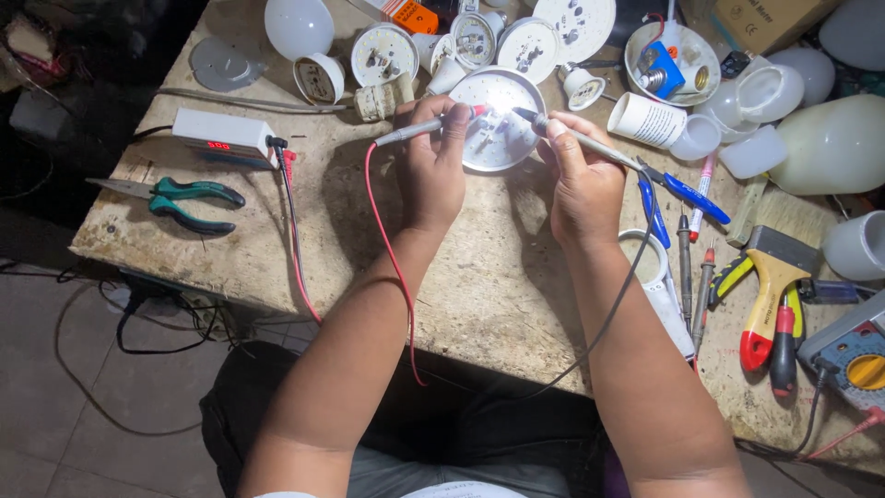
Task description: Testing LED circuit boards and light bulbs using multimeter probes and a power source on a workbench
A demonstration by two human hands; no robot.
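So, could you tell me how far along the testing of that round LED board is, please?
Done: the LED board lies bare and lit on the bench. In hand: left hand holds the red probe and right hand the black probe on it. Left: other boards and bulb shells lie unassembled.

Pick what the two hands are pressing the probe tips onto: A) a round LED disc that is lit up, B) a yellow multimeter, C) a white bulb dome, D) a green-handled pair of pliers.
A: the left hand and right hand each hold a probe, with tips on the glowing round LED disc.
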